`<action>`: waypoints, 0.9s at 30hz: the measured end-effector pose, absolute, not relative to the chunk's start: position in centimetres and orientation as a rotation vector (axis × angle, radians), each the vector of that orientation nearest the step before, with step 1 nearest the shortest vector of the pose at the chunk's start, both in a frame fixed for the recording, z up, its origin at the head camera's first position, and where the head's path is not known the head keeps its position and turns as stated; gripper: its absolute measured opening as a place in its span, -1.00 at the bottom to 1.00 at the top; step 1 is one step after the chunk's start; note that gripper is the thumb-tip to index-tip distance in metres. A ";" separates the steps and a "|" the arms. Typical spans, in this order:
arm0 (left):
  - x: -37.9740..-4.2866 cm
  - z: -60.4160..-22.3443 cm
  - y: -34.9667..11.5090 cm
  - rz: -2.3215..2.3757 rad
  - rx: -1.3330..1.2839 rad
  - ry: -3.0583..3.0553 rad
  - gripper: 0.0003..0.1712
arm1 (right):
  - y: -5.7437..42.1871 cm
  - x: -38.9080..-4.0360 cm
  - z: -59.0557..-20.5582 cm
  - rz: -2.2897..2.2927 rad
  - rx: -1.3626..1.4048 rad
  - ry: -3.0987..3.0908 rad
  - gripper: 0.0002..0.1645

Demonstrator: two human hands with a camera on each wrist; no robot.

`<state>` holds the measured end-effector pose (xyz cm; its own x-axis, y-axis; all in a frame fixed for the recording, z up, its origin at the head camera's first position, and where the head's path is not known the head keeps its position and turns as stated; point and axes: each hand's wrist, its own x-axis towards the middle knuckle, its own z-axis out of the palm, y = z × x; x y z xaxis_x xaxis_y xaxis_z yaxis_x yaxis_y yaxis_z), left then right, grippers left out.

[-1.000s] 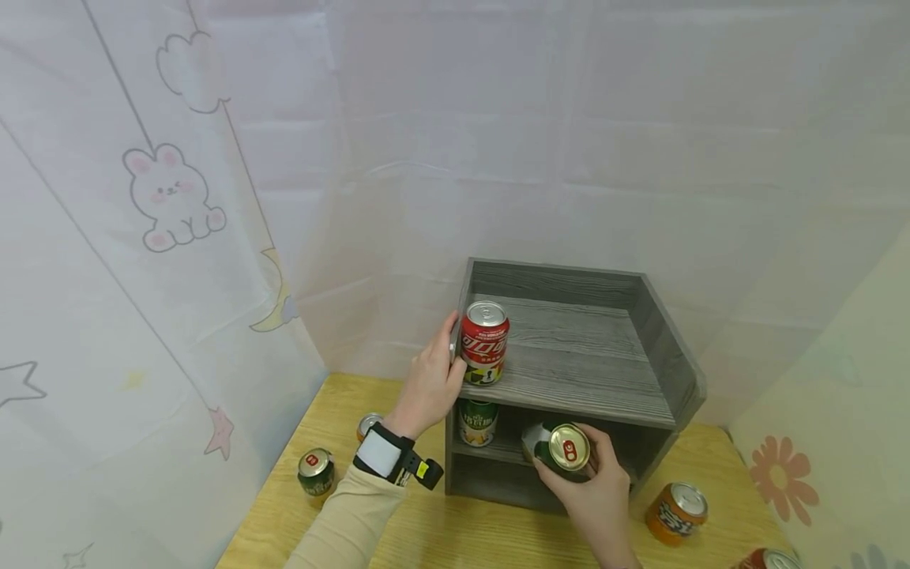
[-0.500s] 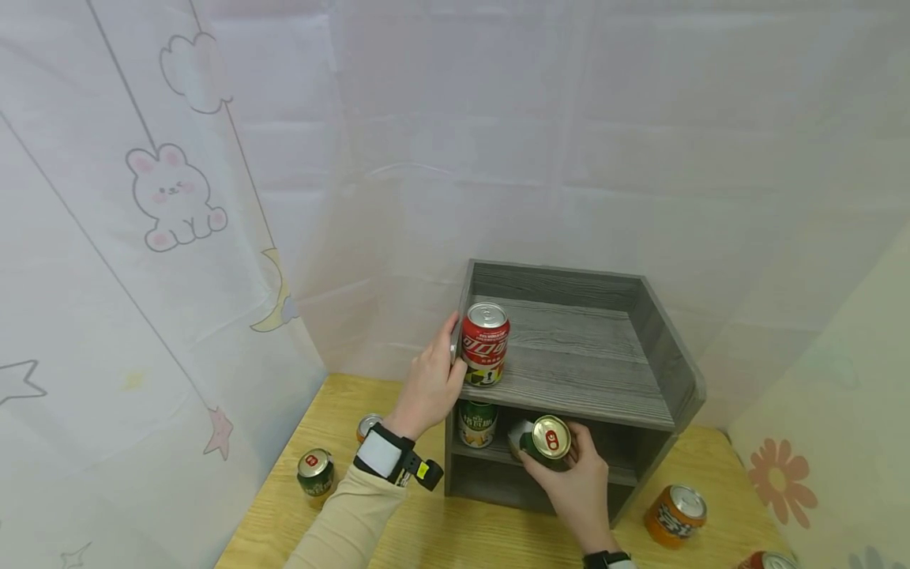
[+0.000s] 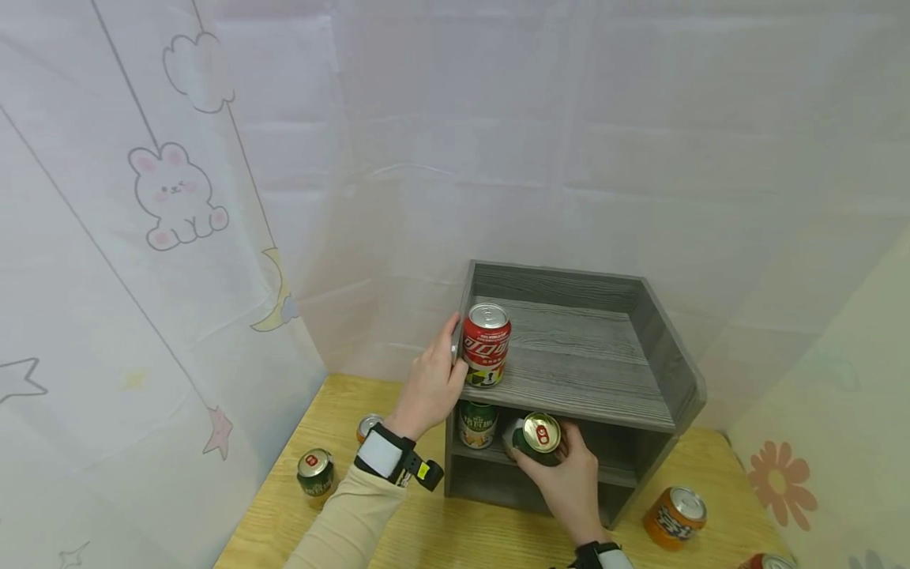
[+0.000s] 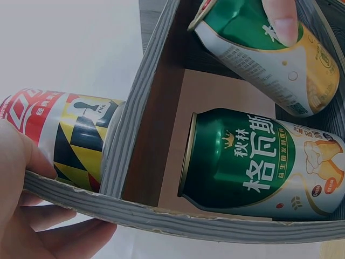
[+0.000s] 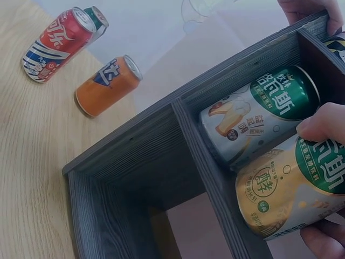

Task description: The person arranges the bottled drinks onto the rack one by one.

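My right hand (image 3: 565, 482) grips a green, white and gold kvass can (image 3: 535, 446), gold lid up and slightly tilted, at the front of the shelf unit's middle level. In the right wrist view its lower end sits beside a second kvass can (image 5: 264, 110), inside the same compartment. That second can (image 3: 478, 427) stands at the left of this level. My left hand (image 3: 430, 387) grips the left side panel of the grey wooden shelf unit (image 3: 569, 348), thumb in front. Beside that thumb, a red cola can (image 3: 486, 348) stands on the top level.
On the wooden table (image 3: 448, 537), another green can (image 3: 316, 472) and a partly hidden orange can (image 3: 368, 425) stand to the left. An orange can (image 3: 675, 518) and a red can (image 3: 768, 561) are to the right. White printed cloth (image 3: 569, 158) hangs behind.
My right hand has moved left and slightly inward with the kvass can, bringing it closer to the can standing on that level. The left hand has stayed on the panel.
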<state>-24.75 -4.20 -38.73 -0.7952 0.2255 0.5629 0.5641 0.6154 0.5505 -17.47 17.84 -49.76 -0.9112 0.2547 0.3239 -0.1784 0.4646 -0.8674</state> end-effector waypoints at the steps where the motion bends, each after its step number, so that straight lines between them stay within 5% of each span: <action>1: -24.7 -38.7 -4.2 -1.033 -0.626 -2.399 -0.24 | 17.8 -17.5 -49.8 1.432 -0.066 -2.314 -0.13; 27: -24.8 -38.8 -4.3 -1.034 -0.640 -2.377 -0.23 | 17.8 -19.5 -49.8 1.212 0.030 -2.420 -0.15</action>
